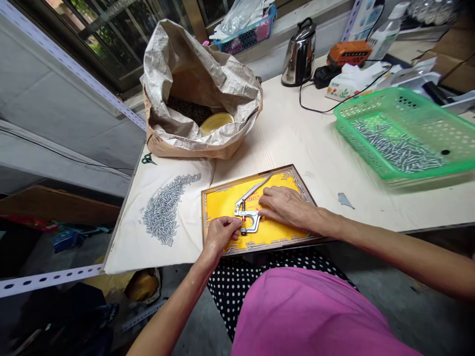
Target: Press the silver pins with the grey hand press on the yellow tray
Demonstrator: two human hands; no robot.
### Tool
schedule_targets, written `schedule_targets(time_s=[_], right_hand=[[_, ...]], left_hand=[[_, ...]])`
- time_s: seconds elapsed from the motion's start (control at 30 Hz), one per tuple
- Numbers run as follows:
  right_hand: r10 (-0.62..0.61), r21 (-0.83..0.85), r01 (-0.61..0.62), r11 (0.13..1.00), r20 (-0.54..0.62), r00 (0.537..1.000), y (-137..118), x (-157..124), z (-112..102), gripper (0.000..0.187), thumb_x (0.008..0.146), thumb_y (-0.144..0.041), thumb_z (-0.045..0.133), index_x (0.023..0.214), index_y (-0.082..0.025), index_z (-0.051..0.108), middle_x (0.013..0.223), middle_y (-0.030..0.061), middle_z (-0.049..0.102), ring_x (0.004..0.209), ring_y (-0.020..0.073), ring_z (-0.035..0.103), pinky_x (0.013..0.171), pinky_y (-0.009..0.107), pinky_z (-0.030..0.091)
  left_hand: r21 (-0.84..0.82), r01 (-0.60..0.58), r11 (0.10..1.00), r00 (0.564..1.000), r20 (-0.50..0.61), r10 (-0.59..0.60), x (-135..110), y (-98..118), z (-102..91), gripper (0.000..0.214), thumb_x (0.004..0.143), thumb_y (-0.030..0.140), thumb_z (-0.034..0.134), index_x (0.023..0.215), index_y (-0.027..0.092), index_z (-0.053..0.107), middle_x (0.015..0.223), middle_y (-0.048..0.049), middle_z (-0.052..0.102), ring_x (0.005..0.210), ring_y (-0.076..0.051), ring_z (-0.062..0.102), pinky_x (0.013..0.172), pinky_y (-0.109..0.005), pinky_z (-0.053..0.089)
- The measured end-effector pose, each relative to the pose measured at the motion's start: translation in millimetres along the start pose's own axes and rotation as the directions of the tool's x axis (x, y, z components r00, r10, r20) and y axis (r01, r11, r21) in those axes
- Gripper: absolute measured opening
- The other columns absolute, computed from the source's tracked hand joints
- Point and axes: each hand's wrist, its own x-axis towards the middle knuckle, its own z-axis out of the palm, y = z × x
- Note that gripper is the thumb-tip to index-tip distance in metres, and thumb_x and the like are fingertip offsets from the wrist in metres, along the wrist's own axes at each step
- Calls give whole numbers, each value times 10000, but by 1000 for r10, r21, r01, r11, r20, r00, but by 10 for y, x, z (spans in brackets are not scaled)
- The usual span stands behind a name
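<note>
Silver snap-fastener pliers (254,225) with a dark spring and a long lever lie over a yellow-bottomed tray (218,198). My right hand (285,205) is closed at the right side of the pliers, its thumb and fingers against their frame; the part under the palm is hidden. My left hand (221,235) pinches thumb and fingertips together right beside the jaw opening. What is between those fingertips is too small to make out. Small metal pieces line the tray's edges. Left of the tray, a heap of small silver metal pins (162,212) is spread on the table.
Behind the tray stands a large open woven sack (200,94) with dark small parts and a yellow bowl. A green basket (401,173) of metal pins is at right. Scissors (149,159), a kettle (299,54) and an orange tool battery (349,53) are farther back.
</note>
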Motion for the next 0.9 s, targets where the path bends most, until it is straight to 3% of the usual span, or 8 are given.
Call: schedule_targets(time_s=[0.17,0.47,0.73,0.83,0.9], right_hand=[[38,1,-38,999,123,992,-56,-200,226,140,1005,-235,469,978,-198,601,957,68,625,754,179,543,569,313,277],[-62,-7,64,998,104,993,-81,-228,256,165,987,-107,396,1023,-192,533,1006,87,629,839,196,548,579,318,240],[-69,45,63,997,137,988,-75,-118,272,156,1006,-181,396,989,-199,550,996,76,623,826,192,532,577,315,240],[-36,26,32,999,153,988,-61,-77,217,150,1005,-261,450,965,-198,580,1009,83,639,853,204,547,614,307,312],[-51,-14,52,999,89,995,-21,-42,165,210,963,-378,563,1043,-188,601,1186,127,626,982,252,556,720,343,397]], left_hand=[[42,16,999,1000,6,-16,29,-42,5,243,667,324,842,650,133,693,528,14,615,482,-88,536,509,-202,460],[111,-17,994,1000,-18,19,0,-98,-16,190,698,293,805,679,129,710,527,10,634,480,-93,556,518,-201,469],[236,90,968,984,127,-122,74,-23,-104,271,729,310,809,596,142,643,472,3,614,424,-92,558,477,-190,459],[221,131,967,977,137,-163,77,-7,-115,276,735,319,815,612,141,645,483,-3,631,430,-99,583,493,-197,486],[212,140,967,976,136,-171,72,-12,-114,264,741,311,814,625,136,654,492,-10,643,434,-102,593,503,-200,495]])
